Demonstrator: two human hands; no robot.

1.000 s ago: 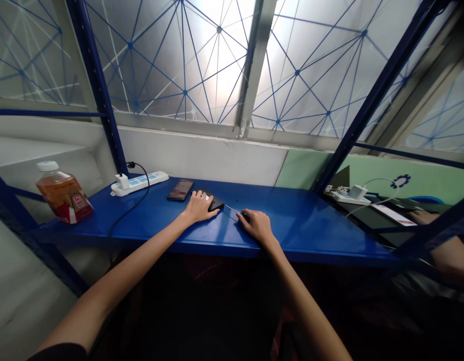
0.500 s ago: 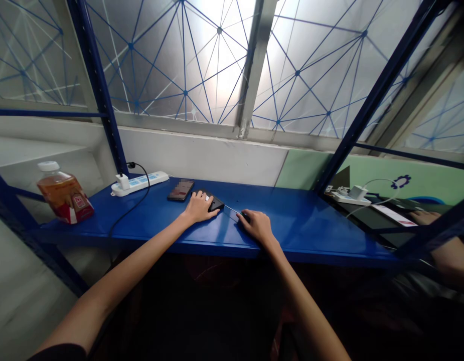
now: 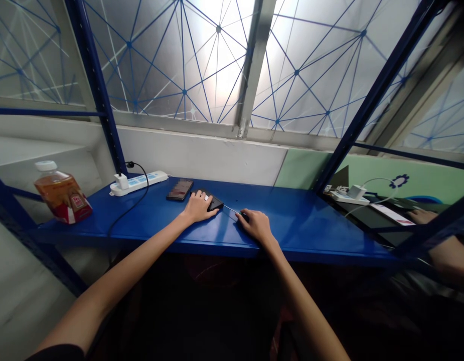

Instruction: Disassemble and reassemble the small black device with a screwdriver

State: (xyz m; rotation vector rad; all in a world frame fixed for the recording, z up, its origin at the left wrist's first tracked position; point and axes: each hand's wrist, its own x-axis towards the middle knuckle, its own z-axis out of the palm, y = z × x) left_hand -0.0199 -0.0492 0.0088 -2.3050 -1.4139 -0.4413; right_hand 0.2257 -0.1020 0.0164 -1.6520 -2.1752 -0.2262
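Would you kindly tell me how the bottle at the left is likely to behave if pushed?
The bottle is probably fairly heavy for its size, since amber liquid shows high up inside. Pushed near its white cap, it might tip, being taller than it is wide.

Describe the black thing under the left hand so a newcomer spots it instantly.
Start at the blue desk. Toward its middle, the left hand rests on a flat black box-like object, just right of a phone. Unlike the phone, it is partly covered by that hand, and a thin-shafted screwdriver in the right hand points at it.
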